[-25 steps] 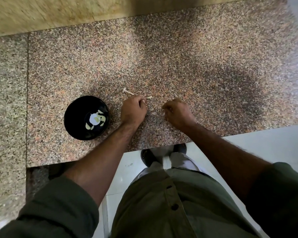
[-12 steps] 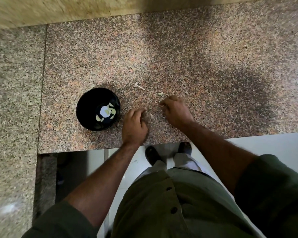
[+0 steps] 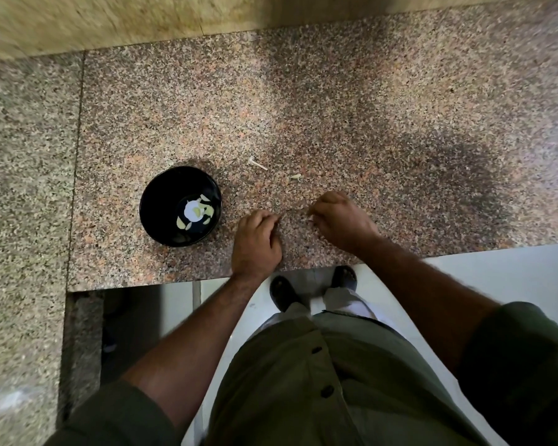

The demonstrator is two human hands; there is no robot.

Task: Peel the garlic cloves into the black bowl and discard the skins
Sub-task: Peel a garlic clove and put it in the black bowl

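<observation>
The black bowl [image 3: 157, 204] stands on the granite counter [image 3: 368, 117], left of both hands, with several peeled garlic cloves [image 3: 196, 213] in its bottom. My left hand [image 3: 256, 243] rests knuckles-up near the counter's front edge, fingers curled shut; what is under them is hidden. My right hand [image 3: 340, 220] lies just to its right, fingertips pinched on a pale sliver of garlic skin [image 3: 308, 219]. Beyond the hands, a garlic stem [image 3: 257, 163] and a small skin scrap [image 3: 296, 177] lie loose on the counter.
The counter's front edge [image 3: 464, 251] runs just behind my wrists, with a white floor and my feet [image 3: 282, 291] below. A seam [image 3: 76, 156] splits the granite to the left of the bowl. A tan wall [image 3: 110, 20] closes the back.
My left hand has pulled back from the scraps toward the front edge and now sits close beside the right. The view has shifted, so the bowl appears further right.
</observation>
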